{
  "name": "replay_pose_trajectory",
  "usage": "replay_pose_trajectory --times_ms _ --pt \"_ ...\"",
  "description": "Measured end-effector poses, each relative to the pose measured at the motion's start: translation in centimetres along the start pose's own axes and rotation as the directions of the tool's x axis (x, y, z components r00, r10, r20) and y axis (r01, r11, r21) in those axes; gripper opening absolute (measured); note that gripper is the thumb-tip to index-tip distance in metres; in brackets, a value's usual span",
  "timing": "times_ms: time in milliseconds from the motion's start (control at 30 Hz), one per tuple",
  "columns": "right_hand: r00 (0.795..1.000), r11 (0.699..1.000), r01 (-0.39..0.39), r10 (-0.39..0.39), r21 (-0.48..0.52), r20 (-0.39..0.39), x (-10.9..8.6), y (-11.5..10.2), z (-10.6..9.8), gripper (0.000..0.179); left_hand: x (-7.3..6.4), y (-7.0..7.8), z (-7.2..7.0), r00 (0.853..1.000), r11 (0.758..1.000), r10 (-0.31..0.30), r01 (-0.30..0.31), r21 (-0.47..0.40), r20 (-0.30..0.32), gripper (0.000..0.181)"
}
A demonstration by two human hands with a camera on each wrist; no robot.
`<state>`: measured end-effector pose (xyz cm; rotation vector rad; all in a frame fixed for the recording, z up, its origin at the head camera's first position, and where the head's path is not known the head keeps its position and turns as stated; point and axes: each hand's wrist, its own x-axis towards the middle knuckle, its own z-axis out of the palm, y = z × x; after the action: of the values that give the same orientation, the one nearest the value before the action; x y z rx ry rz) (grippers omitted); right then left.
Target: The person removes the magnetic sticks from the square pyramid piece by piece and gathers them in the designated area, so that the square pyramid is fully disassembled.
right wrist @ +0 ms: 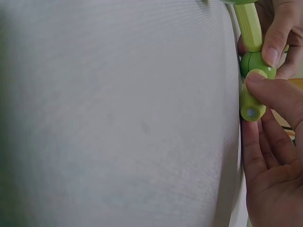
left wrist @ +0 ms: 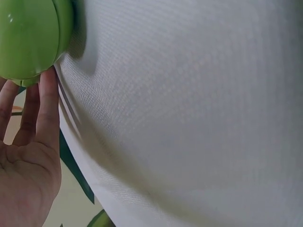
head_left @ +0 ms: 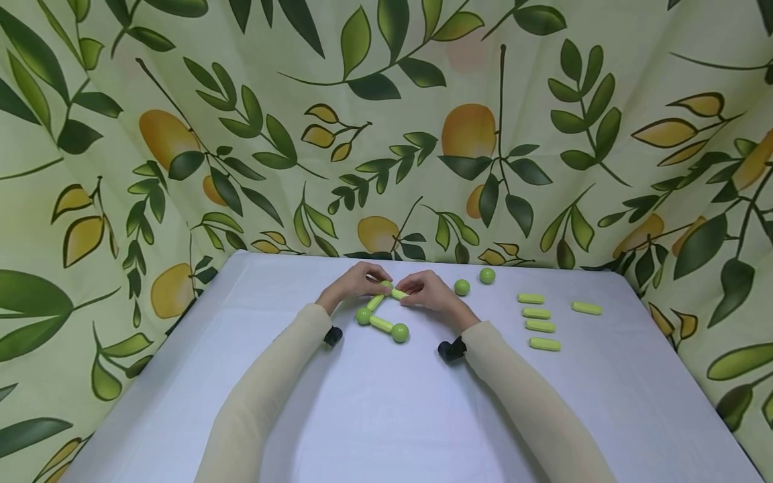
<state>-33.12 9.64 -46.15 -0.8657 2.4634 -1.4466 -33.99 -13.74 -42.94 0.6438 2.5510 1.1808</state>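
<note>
A zigzag chain of light-green rods and green balls lies on the white table. Its near end is a ball (head_left: 400,333), joined by a rod (head_left: 381,324) to a corner ball (head_left: 363,316); a second rod (head_left: 375,302) leads to the far ball (right wrist: 255,64). My left hand (head_left: 362,279) pinches that far ball, its thumb on top. Between thumb and fingers, my right hand (head_left: 427,290) holds another rod (right wrist: 252,101) against the far ball; whether it is joined there I cannot tell. In the left wrist view a large green ball (left wrist: 28,38) hides the left fingertips.
Two loose green balls (head_left: 461,287) lie right of my right hand, near the table's back edge. Several loose rods (head_left: 540,326) form a column farther right, with one more rod (head_left: 586,308) beside it. A leaf-patterned curtain (head_left: 410,134) hangs behind the table (head_left: 386,416).
</note>
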Motion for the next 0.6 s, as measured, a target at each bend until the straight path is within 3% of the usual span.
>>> replay_pose_trajectory --times_ms 433,600 --pt "1.000 1.000 -0.014 0.014 -0.008 0.026 0.01 0.01 -0.32 0.027 0.01 -0.04 -0.17 1.000 1.000 0.014 -0.014 0.020 0.003 0.027" --pt "0.998 1.000 0.019 -0.019 0.012 0.056 0.00 0.21 -0.60 0.025 0.14 -0.26 -0.24 0.999 0.999 0.031 -0.031 0.024 0.010 0.026"
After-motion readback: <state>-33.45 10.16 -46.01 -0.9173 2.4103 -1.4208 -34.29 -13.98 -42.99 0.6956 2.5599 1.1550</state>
